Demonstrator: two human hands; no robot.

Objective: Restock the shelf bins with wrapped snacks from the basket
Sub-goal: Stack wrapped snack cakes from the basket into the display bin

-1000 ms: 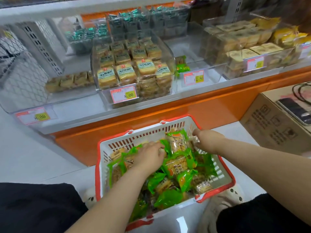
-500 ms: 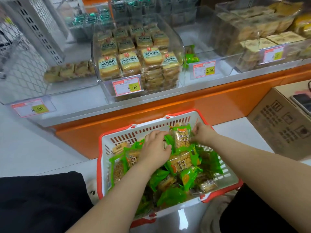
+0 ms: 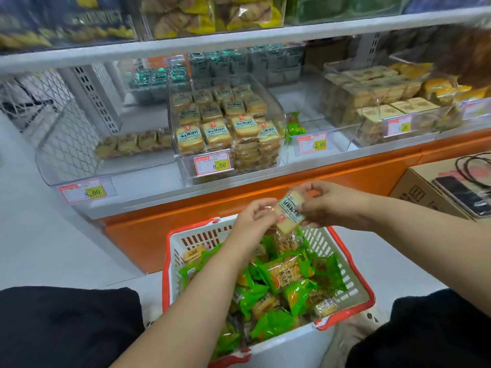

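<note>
We've got both hands, left hand (image 3: pixel 253 216) & right hand (image 3: pixel 332 205), pinching one wrapped snack (image 3: pixel 288 212) above the basket (image 3: pixel 353 274); slick wrap w/ fingertip-only grip could slip, or it lands in the wrong bin (image 3: pixel 225 134).

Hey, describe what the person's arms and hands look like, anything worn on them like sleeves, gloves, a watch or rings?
Both forearms are bare to the frame's edge: no sleeves show. The left hand and right hand wear no gloves, and neither wrist carries a watch or band. No rings are visible on the fingers that show, though motion blur softens them. The only clothing in view is dark fabric low in the frame, over the knees.
</note>
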